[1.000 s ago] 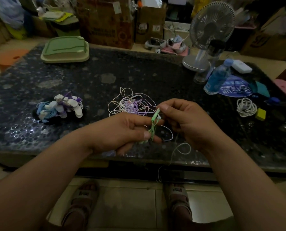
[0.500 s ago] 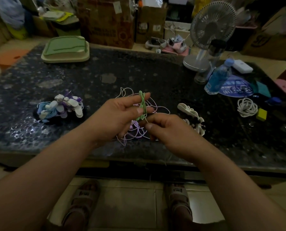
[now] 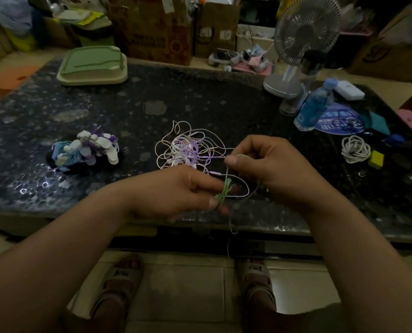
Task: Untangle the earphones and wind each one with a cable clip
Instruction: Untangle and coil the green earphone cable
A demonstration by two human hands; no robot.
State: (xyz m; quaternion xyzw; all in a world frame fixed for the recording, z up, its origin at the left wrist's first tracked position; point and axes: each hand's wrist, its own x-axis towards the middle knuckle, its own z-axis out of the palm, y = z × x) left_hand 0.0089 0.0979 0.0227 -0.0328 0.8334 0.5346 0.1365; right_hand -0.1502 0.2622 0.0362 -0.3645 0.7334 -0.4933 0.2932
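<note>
Two hands (close together) | left hand (image 3: pixel 176 191), right hand (image 3: pixel 272 164) both pinch green earphone (image 3: pixel 224 189)

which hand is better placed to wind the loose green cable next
Right, most likely. The right hand pinches the free strand of the green earphone cable above the bunched part; the left hand pinches that bunched part and serves as the anchor.

Dim room, dark speckled bench (image 3: pixel 200 97), pale tiled floor (image 3: pixel 188 289), cardboard boxes (image 3: pixel 152 27) beyond far edge.
</note>
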